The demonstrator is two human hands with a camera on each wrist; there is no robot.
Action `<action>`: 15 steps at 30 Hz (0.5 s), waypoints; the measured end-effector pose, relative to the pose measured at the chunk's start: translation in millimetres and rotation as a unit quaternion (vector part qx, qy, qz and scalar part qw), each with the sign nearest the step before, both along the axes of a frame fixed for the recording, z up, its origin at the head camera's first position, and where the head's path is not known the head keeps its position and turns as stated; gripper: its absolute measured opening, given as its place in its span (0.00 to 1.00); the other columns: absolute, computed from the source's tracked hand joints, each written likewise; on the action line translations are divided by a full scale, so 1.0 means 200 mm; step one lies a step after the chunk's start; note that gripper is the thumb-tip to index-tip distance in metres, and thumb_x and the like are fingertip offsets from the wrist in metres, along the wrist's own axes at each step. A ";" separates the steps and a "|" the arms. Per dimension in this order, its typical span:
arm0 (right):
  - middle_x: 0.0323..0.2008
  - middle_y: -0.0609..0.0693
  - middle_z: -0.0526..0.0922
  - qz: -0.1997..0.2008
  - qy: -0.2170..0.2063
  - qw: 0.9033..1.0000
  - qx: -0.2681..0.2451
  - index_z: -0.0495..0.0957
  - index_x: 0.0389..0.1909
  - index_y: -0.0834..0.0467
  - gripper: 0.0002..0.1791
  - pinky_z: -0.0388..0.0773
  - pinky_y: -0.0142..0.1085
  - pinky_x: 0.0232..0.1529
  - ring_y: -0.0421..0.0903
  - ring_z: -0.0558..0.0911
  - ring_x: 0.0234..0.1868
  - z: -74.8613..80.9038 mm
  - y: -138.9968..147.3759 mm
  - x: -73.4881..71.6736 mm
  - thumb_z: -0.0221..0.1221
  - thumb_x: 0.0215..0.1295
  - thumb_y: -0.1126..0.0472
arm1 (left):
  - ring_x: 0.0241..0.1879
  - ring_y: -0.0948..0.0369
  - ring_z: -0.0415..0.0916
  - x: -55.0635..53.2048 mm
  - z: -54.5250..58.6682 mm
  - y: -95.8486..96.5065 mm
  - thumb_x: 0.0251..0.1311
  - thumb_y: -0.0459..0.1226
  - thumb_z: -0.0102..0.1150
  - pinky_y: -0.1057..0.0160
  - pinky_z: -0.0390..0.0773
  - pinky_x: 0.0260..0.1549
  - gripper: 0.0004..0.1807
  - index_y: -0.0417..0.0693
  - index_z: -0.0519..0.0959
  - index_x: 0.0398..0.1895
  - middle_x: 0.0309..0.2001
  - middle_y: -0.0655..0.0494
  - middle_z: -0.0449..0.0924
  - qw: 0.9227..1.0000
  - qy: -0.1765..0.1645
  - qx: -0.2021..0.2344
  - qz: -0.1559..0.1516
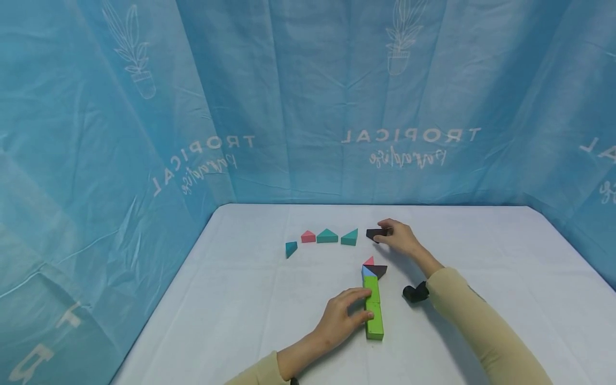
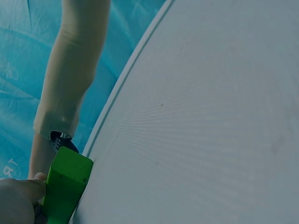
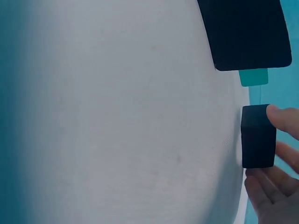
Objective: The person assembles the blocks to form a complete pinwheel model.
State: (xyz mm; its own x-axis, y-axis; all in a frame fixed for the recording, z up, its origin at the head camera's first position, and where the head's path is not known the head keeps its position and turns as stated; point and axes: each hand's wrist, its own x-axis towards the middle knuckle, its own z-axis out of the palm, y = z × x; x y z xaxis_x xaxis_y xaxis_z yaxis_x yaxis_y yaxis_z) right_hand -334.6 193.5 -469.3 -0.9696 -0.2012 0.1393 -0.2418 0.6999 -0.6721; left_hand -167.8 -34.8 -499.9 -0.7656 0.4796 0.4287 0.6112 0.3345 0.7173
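My right hand (image 1: 398, 238) pinches a black block (image 1: 375, 233) between thumb and fingers near the far side of the table; the right wrist view shows that black block (image 3: 258, 136) in the fingers. My left hand (image 1: 338, 316) rests its fingertips and thumb on two long green blocks (image 1: 374, 321) laid end to end. Beyond their far end lie a blue triangular piece (image 1: 368, 271), a black block with slanted sides (image 1: 378, 270) and a small pink triangle (image 1: 369, 261), close together. In the left wrist view the green block (image 2: 68, 182) shows its end face beside the thumb.
Left of the right hand, a loose row holds a teal triangle (image 1: 349, 237), a wider teal triangle (image 1: 327, 236), a pink block (image 1: 308, 237) and a dark teal piece (image 1: 291, 249). A white cloth (image 1: 231, 299) covers the table; blue printed curtains (image 1: 308, 107) hang behind it.
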 end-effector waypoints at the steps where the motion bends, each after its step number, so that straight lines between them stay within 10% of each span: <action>1: 0.52 0.64 0.76 -0.007 -0.003 1.000 -0.003 0.72 0.57 0.67 0.28 0.74 0.50 0.49 0.58 0.75 0.49 0.00 0.00 0.00 0.64 0.59 0.56 | 0.58 0.62 0.70 0.00 0.00 0.00 0.58 0.42 0.62 0.63 0.70 0.57 0.24 0.43 0.75 0.57 0.56 0.56 0.76 1.000 -0.001 0.000 0.000; 15: 0.53 0.65 0.76 -0.013 -0.015 0.999 -0.047 0.69 0.60 0.68 0.29 0.74 0.50 0.52 0.59 0.76 0.53 0.01 0.04 0.00 0.62 0.62 0.57 | 0.58 0.62 0.70 -0.01 0.00 0.00 0.58 0.41 0.64 0.63 0.70 0.56 0.24 0.42 0.75 0.57 0.56 0.55 0.76 1.000 0.002 0.008 -0.006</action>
